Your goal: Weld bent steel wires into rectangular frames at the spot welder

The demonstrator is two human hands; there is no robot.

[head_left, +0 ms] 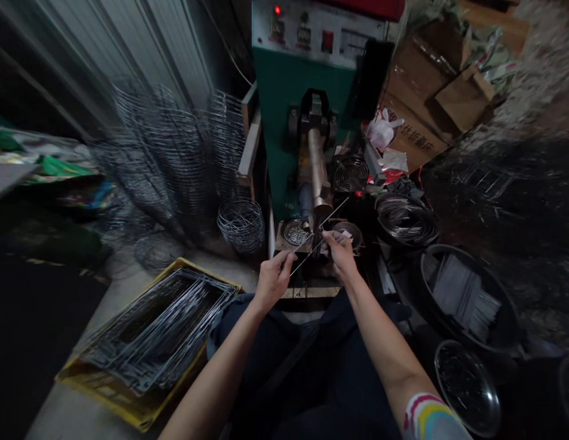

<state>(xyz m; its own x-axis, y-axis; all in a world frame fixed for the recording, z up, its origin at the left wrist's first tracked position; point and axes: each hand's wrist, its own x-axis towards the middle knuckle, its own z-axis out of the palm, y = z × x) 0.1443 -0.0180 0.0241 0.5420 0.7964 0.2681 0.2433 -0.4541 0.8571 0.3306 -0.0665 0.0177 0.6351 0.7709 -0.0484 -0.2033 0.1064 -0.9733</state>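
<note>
My left hand is closed in a pinch on the near end of a thin metal wire rod. My right hand is closed around the rod further along, just below the tip of the machine's metal arm. The rod slants up to the right past that tip. A small dish of metal bits sits on the machine's base right beside my hands. Both forearms reach forward over my dark trousers.
The green machine stands straight ahead. A yellow crate of wire frames lies at lower left, stacked wire baskets behind it. Black tubs of wire and metal strips sit on the right, cardboard boxes behind.
</note>
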